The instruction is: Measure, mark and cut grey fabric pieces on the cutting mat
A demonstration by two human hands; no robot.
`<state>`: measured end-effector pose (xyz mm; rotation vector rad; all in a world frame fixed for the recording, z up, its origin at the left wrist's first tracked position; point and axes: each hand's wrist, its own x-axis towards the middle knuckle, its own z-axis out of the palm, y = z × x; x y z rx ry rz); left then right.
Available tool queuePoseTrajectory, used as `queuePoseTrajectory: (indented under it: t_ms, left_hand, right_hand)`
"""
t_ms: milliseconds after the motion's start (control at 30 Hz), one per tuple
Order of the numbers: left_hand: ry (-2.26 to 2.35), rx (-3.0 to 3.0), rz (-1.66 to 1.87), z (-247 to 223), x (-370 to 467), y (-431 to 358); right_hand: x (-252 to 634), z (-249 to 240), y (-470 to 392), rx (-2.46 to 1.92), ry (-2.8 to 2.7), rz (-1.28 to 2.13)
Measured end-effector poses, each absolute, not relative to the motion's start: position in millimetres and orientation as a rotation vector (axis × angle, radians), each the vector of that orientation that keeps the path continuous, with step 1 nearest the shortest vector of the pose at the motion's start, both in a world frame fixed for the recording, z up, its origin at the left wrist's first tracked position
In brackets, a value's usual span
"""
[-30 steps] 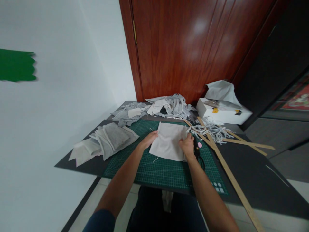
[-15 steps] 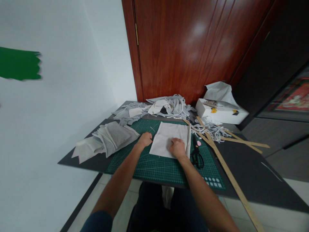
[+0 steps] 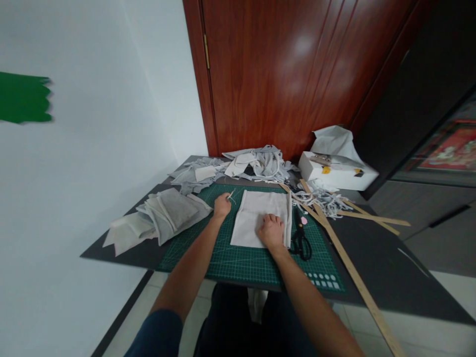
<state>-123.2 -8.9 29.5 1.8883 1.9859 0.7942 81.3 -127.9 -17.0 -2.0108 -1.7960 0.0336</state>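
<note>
A light rectangular piece of fabric (image 3: 247, 218) lies flat on the green cutting mat (image 3: 238, 265). My right hand (image 3: 271, 230) rests on its lower right part, fingers curled; whether they grip any cloth cannot be made out. Left of the fabric, my left hand (image 3: 222, 204) is closed on a thin pale thread scrap (image 3: 231, 195) that sticks out past its fingertips. Black-handled scissors (image 3: 301, 243) lie just right of the fabric, beside a small pink piece (image 3: 304, 220).
Stacked cloth pieces (image 3: 173, 213) lie on the left. Grey fabric scraps (image 3: 260, 162) are heaped at the back. White cords (image 3: 325, 198) and long wooden rulers (image 3: 353, 267) lie to the right, near a white box (image 3: 334, 173).
My left hand has moved up slightly and a thread scrap now shows at its fingertips. My right hand has shifted slightly on the fabric. The whole view has moved a little.
</note>
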Motion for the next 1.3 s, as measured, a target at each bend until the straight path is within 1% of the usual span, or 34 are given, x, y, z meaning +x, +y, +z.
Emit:
queuePoseTrajectory:
  t_ms: [133, 300, 567, 700, 800, 933, 1000, 1067, 1167, 1300]
  left_hand:
    - [2.016, 1.897, 0.639, 24.8, -106.4, 6.2]
    - [2.185, 1.921, 0.449, 22.8, -98.4, 14.6]
    - [2.250, 1.988, 0.330, 24.1, -102.2, 9.6]
    - [2.136, 1.956, 0.308, 31.2, -105.5, 3.7]
    - [2.022, 2.026, 0.363, 36.9, -98.6, -5.4]
    - [1.643, 2.143, 0.538, 38.8, -75.1, -21.8]
    - [1.423, 2.105, 0.597, 37.8, -60.7, -30.1]
    - [1.284, 1.933, 0.635, 36.9, -46.7, -37.4]
    - [1.158, 1.671, 0.724, 36.7, -27.5, -45.9]
    - [1.078, 1.581, 0.820, 36.8, -3.1, -51.7]
  right_hand:
    - [80.0, -18.9, -126.5, -2.005, -1.834, 0.039]
    - [78.5, -15.1, -126.7, -2.020, -1.827, 0.063]
    - [78.8, -13.6, -126.3, -2.009, -1.793, 0.088]
    - [81.4, -20.7, -120.3, -1.916, -1.711, 0.110]
    - [81.2, -24.4, -110.9, -1.691, -1.668, 0.097]
    - [80.2, -21.8, -99.8, -1.473, -1.633, 0.166]
    - [83.3, -18.7, -97.5, -1.464, -1.633, 0.200]
    - [90.1, -15.6, -97.5, -1.476, -1.652, 0.223]
    - [106.1, -11.9, -100.5, -1.503, -1.668, 0.234]
    - [131.2, -8.5, -105.9, -1.549, -1.649, 0.237]
